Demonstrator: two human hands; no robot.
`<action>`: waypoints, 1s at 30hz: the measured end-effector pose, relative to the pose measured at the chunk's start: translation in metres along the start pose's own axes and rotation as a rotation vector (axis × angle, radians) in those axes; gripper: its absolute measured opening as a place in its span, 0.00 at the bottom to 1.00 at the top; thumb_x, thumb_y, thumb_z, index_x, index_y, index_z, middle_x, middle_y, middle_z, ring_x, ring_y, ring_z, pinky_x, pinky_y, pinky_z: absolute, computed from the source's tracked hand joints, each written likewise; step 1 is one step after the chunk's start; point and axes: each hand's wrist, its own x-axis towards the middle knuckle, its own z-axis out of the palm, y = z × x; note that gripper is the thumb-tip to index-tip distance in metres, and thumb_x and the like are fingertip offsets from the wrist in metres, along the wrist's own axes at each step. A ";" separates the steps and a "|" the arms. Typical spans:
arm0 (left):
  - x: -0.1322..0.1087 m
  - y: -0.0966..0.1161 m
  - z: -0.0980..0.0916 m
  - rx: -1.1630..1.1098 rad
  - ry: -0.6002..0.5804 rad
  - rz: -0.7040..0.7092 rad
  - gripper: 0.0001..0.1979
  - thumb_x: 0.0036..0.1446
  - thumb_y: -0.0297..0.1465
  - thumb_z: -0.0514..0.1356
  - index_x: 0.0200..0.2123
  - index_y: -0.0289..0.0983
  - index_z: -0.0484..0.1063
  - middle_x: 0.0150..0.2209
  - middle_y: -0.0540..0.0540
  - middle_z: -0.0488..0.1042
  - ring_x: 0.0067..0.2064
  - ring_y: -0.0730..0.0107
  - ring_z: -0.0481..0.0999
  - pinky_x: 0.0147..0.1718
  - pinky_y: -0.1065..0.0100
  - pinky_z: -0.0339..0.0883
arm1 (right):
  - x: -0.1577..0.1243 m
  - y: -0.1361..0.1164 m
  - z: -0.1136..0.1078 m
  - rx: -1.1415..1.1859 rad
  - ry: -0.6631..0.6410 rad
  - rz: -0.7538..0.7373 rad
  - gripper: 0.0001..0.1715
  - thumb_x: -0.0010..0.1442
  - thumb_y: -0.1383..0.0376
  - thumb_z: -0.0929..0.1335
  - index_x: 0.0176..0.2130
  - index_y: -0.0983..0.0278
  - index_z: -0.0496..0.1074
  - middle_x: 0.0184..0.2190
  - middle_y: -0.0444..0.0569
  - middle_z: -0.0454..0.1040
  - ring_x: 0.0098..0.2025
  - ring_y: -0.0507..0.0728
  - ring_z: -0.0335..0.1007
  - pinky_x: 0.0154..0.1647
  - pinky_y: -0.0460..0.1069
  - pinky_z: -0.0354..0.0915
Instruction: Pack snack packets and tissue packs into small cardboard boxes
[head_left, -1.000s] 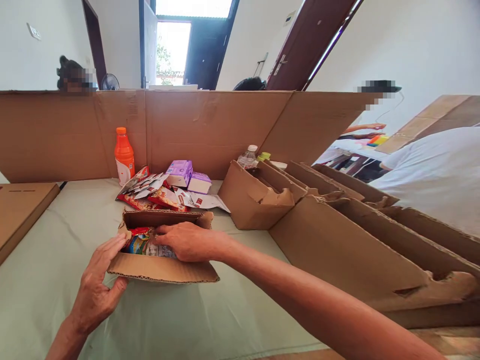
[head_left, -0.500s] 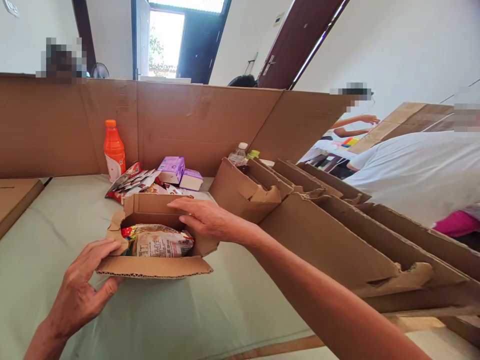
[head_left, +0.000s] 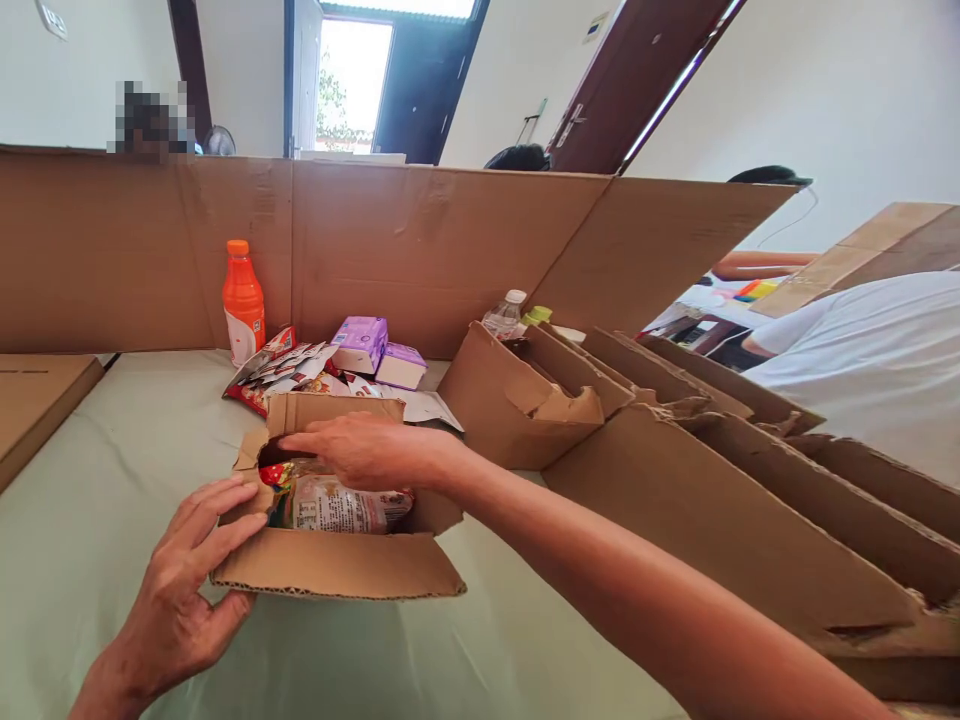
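A small open cardboard box (head_left: 341,562) stands on the pale green tabletop with its flaps folded outward. Inside lies a printed plastic food packet (head_left: 337,505), partly transparent with red and yellow at its left end. My left hand (head_left: 191,575) grips the box's left side, fingers over the left flap and thumb by the front flap. Across the opening reaches my right hand (head_left: 360,448), index finger stretched toward the left back corner, above the packet. Nothing shows in its grasp; the other fingers are partly curled and their undersides are hidden.
Behind the box lie snack packets (head_left: 289,370) and purple-and-white boxes (head_left: 361,345), beside an orange bottle (head_left: 243,305). Cardboard compartments (head_left: 675,520) stand at right, with a clear bottle (head_left: 504,314) behind. A tall cardboard panel (head_left: 435,250) spans the back. A person in white (head_left: 877,340) is at right.
My right hand has moved left from the box's right back corner to over the opening. My left hand stays at the left flap. The view has shifted, and the front flap tilts further down.
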 end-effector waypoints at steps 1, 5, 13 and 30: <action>-0.003 0.000 0.002 0.002 0.021 -0.011 0.27 0.57 0.22 0.56 0.59 0.43 0.67 0.65 0.40 0.66 0.67 0.53 0.66 0.62 0.48 0.68 | 0.010 -0.003 -0.004 -0.020 -0.043 -0.002 0.42 0.60 0.80 0.62 0.71 0.63 0.60 0.59 0.57 0.75 0.56 0.63 0.76 0.50 0.53 0.71; -0.008 -0.001 0.003 -0.016 0.045 -0.010 0.26 0.57 0.22 0.56 0.59 0.42 0.68 0.62 0.40 0.72 0.64 0.54 0.70 0.62 0.50 0.68 | 0.030 -0.004 -0.010 0.001 -0.103 0.014 0.42 0.59 0.79 0.63 0.71 0.68 0.58 0.55 0.62 0.78 0.52 0.64 0.77 0.46 0.52 0.70; 0.003 -0.008 -0.003 -0.058 0.075 -0.072 0.21 0.62 0.29 0.58 0.58 0.46 0.68 0.48 0.47 0.82 0.51 0.61 0.81 0.52 0.59 0.76 | -0.008 0.027 -0.009 0.383 0.157 0.086 0.24 0.65 0.71 0.62 0.58 0.68 0.74 0.54 0.55 0.79 0.53 0.58 0.76 0.55 0.53 0.68; 0.008 -0.001 0.011 -0.042 0.212 -0.553 0.23 0.63 0.48 0.60 0.58 0.48 0.71 0.41 0.49 0.83 0.37 0.63 0.83 0.24 0.71 0.73 | -0.108 0.006 0.083 0.787 0.639 0.308 0.28 0.73 0.51 0.56 0.55 0.61 0.76 0.52 0.54 0.81 0.58 0.61 0.74 0.63 0.60 0.66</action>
